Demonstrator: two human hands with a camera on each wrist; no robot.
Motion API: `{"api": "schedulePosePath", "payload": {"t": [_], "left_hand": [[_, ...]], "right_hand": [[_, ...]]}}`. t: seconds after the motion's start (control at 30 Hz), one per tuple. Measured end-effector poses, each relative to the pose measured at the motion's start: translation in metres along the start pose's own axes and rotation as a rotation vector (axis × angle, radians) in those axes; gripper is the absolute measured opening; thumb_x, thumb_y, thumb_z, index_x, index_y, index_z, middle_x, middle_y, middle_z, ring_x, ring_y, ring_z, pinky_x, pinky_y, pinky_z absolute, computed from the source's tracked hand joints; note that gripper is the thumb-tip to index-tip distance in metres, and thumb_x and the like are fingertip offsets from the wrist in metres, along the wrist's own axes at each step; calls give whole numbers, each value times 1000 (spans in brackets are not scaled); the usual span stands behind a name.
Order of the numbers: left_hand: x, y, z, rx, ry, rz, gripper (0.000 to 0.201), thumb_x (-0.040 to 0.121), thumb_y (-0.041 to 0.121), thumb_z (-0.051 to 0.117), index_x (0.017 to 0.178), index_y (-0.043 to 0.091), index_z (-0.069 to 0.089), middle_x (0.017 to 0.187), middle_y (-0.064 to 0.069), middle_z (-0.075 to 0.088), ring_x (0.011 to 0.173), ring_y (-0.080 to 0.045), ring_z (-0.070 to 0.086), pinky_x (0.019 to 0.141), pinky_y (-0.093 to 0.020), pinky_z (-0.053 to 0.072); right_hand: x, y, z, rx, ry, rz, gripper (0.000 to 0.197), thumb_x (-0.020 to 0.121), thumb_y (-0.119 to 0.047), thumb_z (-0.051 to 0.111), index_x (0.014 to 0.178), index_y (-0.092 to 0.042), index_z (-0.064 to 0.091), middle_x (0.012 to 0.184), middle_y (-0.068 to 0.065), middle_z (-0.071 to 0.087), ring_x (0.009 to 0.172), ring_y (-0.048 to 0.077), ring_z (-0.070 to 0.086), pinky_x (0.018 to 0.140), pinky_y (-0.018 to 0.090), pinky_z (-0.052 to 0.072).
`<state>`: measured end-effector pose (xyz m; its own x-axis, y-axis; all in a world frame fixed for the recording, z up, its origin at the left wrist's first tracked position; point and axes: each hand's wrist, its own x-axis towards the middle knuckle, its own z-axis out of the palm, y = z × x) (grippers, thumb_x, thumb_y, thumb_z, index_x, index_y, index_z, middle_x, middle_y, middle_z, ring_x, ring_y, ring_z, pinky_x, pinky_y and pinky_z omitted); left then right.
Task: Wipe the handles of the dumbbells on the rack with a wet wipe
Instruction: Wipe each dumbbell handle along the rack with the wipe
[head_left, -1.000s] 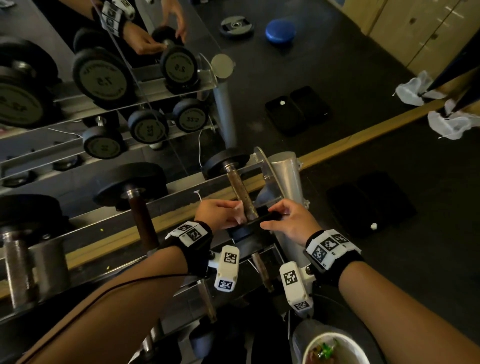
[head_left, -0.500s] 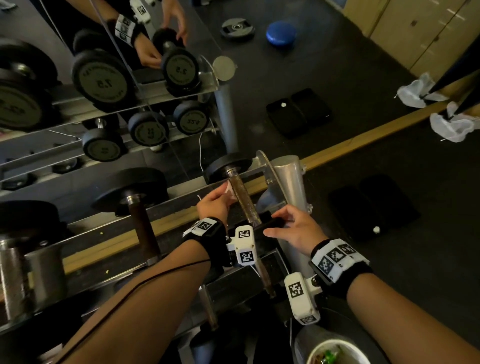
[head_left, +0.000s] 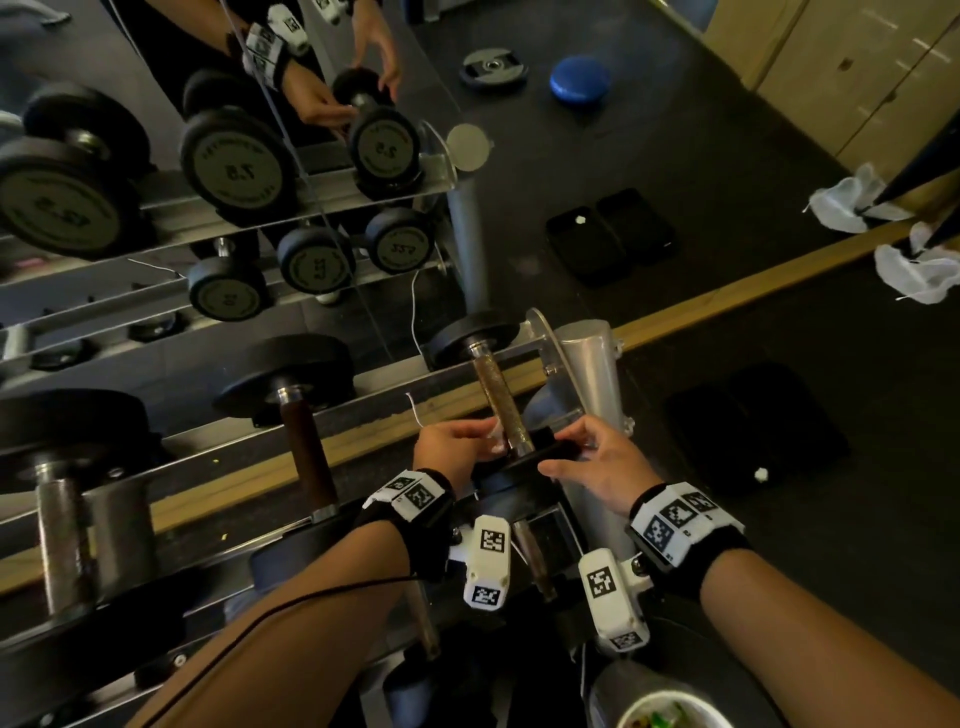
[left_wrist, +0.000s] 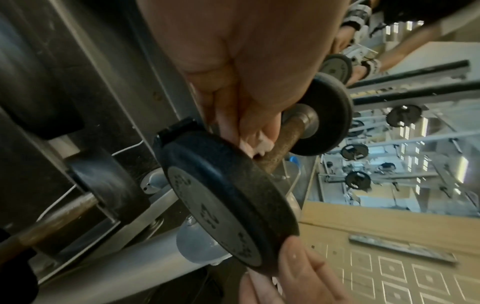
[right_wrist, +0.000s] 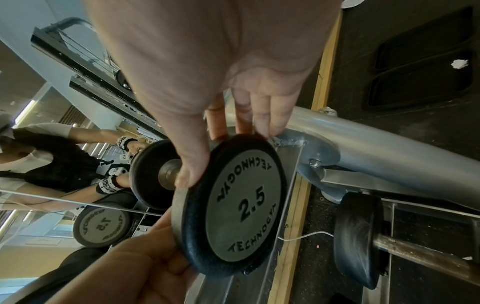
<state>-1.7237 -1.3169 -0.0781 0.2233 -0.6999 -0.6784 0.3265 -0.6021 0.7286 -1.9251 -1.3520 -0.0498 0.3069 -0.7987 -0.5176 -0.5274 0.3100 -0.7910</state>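
The left hand (head_left: 457, 448) pinched the wet wipe (left_wrist: 255, 144) against the small dumbbell's handle (head_left: 501, 400) on the rack (head_left: 592, 364). The right hand (head_left: 597, 457) gripped its near end. Other handles probably still needed wiping.

Dim room, wide-angle edge warp, blurred close-ups

You are looking at the rack (head_left: 363, 410), whose upper rail is carrying three dumbbells: the 2.5 dumbbell (head_left: 501, 395) sitting at its right end beside the silver post (head_left: 592, 374), and two larger dumbbells (head_left: 301, 410) lying leftward.
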Motion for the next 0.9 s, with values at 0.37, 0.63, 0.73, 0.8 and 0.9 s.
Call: {"api": "schedulePosePath", "payload": {"t": [0.37, 0.63, 0.73, 0.8, 0.9], "left_hand": [[34, 30, -14, 11, 336, 217, 18, 80, 26, 82, 73, 42, 78, 85, 14, 78, 91, -6, 71, 89, -23, 53], [18, 21, 2, 318, 208, 351, 15, 91, 37, 70, 78, 41, 75, 83, 17, 74, 89, 3, 66, 77, -12, 41], [7, 7, 1, 297, 121, 292, 18, 92, 37, 69, 80, 28, 79, 82, 12, 76, 82, 3, 69, 77, -18, 49], [0, 4, -2, 272, -26, 187, 16, 90, 29, 73, 81, 18, 80, 84, 1, 77, 84, -10, 74, 78, -27, 58], [-3, 19, -7, 408, -167, 164, 7, 86, 20, 76, 81, 17, 80, 82, 1, 77, 82, -9, 74, 71, -21, 58]], "right_hand": [[1, -4, -1, -10, -9, 29, 43, 68, -26, 88, 102, -24, 62, 108, 0, 69, 104, 18, 66, 99, 44, 51], [-1, -6, 1, -4, 4, 33, 42, 69, -26, 88, 102, -25, 61, 110, -1, 68, 106, 19, 65, 99, 45, 51], [-2, -7, 0, -8, 4, 38, 42, 69, -26, 87, 101, -27, 61, 109, -1, 68, 105, 18, 65, 99, 45, 52], [-3, -9, -1, -20, 3, 41, 42, 69, -27, 87, 101, -28, 61, 109, -2, 68, 104, 17, 65, 99, 44, 52], [-3, -11, -1, -39, -1, 40, 41, 68, -28, 87, 100, -29, 61, 107, -4, 67, 103, 16, 65, 98, 43, 52]]}}
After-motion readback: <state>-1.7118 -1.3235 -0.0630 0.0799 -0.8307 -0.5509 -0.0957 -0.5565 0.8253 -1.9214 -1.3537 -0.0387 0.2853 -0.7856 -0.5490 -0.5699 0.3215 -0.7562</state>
